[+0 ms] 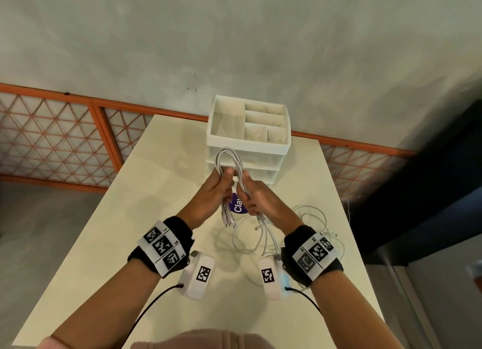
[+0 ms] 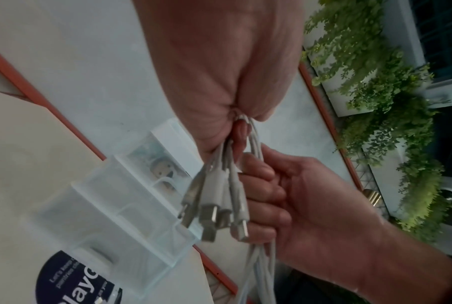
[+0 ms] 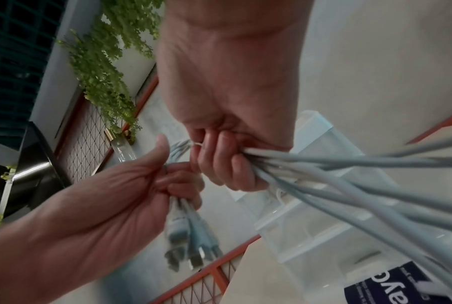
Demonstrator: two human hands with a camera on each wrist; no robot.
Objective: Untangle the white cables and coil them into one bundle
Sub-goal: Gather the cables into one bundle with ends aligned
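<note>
both fists clench the thin white plastic cables [image 1: 229,158]: left hand [image 1: 212,192] near the gathered plugs [image 2: 214,207], right hand [image 1: 257,197] on the strands beyond a first loop, raised over the pale table [image 1: 104,234]. coiling looks barely begun; long slack lies loose below. a white compartmented organiser box [image 1: 249,125] stands just behind.

White drawer organizer [image 1: 247,140], perhaps purple sticker [image 1: 238,205], on table [image 1: 130,218].
</note>
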